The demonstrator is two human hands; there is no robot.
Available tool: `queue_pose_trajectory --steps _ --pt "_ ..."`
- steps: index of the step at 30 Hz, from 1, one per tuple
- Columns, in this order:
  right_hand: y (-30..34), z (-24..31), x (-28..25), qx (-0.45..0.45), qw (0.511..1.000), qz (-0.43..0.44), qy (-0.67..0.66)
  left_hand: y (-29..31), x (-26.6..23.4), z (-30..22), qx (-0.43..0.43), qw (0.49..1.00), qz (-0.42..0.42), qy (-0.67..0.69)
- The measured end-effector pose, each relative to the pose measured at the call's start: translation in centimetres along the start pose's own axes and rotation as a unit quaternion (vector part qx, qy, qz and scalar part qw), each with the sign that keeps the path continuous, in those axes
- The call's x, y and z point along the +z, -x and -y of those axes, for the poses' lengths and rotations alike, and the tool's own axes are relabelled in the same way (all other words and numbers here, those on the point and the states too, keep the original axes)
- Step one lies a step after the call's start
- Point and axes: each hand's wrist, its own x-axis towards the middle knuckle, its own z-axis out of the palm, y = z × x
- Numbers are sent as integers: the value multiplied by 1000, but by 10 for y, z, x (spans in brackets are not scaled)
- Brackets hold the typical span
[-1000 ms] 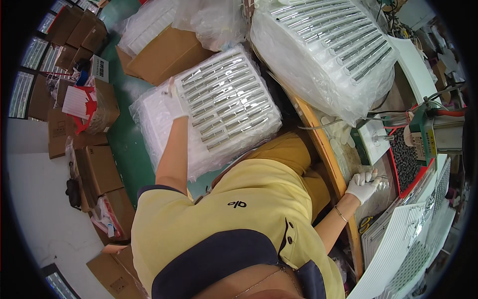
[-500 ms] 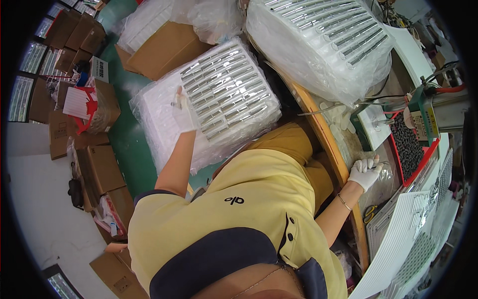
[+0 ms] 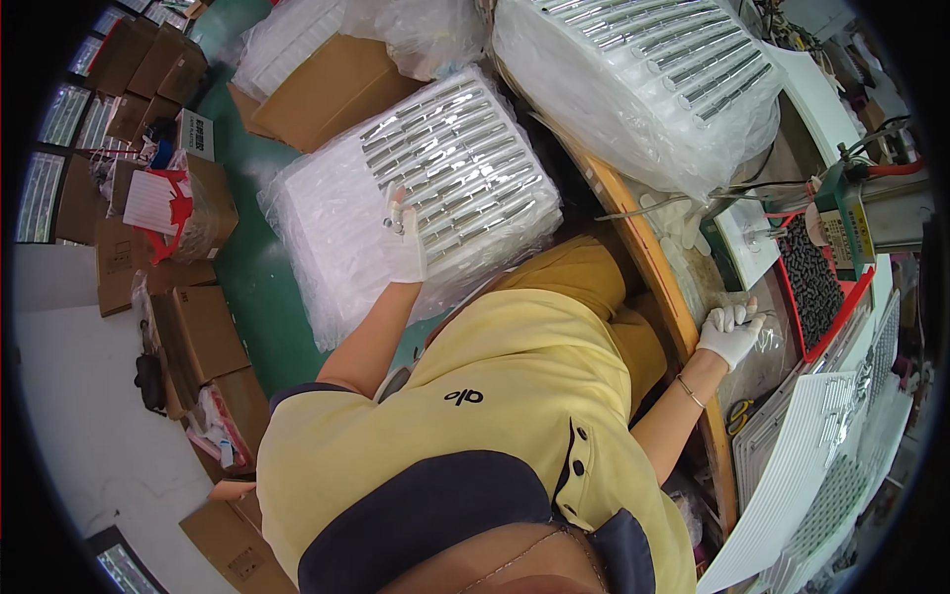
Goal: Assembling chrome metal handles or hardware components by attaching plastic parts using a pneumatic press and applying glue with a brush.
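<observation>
My left hand [image 3: 404,247], in a white glove with bare fingertips, is over a white foam tray [image 3: 322,223] wrapped in clear plastic. Its fingers are bent together around a small shiny piece that I cannot make out. Beside it, rows of silver metal tubes [image 3: 460,173] lie in the tray's right part; the left part shows bare white. My right hand [image 3: 730,337], also gloved, rests at the workbench [image 3: 648,238] with fingers curled in. Whatever it may hold is hidden. Clear plastic [image 3: 767,346] lies next to it.
A second wrapped tray of silver tubes [image 3: 683,59] stands at the far right. A red bin of small black parts [image 3: 813,287] sits beyond my right hand, near a green-and-white fixture [image 3: 740,243]. Yellow-handled scissors [image 3: 738,416] lie nearby. Cardboard boxes [image 3: 341,89] stand around the left and back.
My left hand has moved to the right across the tray, from its bare white part to the edge of the tube rows. The right hand stays curled in nearly the same place.
</observation>
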Motion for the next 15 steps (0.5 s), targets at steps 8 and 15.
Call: queue_pose_trajectory --steps 8,15 --pt "-4 -1 -7 -12 1000 13 3 16 -19 -56 -4 973 82 -216" --pt "-15 0 -13 30 996 73 -48 40 -69 -51 196 835 227 -461"
